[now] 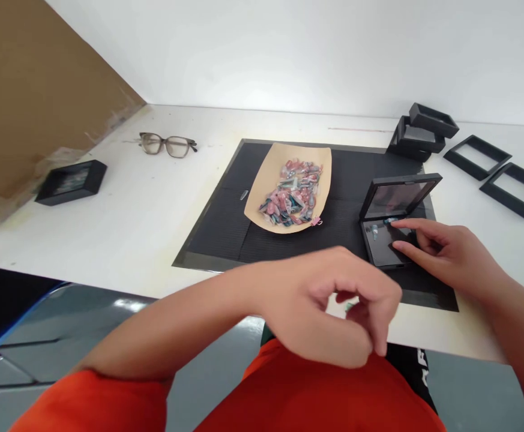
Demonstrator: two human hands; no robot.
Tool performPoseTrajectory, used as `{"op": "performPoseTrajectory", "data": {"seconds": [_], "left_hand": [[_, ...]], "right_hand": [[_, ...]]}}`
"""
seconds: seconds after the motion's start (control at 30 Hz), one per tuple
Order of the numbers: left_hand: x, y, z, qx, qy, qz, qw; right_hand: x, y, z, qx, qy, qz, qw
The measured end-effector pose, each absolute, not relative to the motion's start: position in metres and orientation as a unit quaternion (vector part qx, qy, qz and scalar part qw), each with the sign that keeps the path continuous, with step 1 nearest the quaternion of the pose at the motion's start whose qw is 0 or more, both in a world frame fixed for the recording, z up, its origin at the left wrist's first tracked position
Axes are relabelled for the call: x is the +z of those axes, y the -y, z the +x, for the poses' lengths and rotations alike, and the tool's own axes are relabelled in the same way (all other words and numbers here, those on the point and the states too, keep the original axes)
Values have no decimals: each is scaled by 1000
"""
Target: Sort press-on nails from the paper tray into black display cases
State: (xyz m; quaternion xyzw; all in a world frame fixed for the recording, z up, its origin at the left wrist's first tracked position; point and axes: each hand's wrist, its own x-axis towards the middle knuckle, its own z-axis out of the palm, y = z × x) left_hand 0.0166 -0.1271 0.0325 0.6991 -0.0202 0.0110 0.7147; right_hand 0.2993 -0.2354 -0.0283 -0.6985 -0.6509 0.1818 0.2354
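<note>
Right hand (442,252) fingers resting in open black case (385,243), left hand (334,306) loosely curled

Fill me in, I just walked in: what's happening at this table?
A person sits at a white table. Their right hand rests fingertips inside an open black display case on a black mat. Their left hand hovers curled near the table edge, seemingly pinching something small. A tan tray of small colourful pieces sits nearby, with eyeglasses and more black frames around.
</note>
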Motion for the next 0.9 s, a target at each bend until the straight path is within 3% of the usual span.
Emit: {"op": "performPoseTrajectory", "data": {"seconds": [0.1,0.17,0.23,0.43,0.57,0.9], "left_hand": [[51,101,-5,176,-102,818,538],[49,75,-16,368,-91,852,362],[38,51,-23,444,-100,850,266],[19,30,-32,188,-289,913,216],[24,35,-29,48,-329,927,175],[20,35,-23,-44,-360,928,90]], "right_hand": [[-27,236,299,188,643,-706,229],[-26,236,298,197,629,-718,224],[-24,236,297,200,614,-730,225],[-22,238,295,174,621,-735,209],[-21,239,296,163,624,-736,203],[-18,238,297,179,622,-736,199]]}}
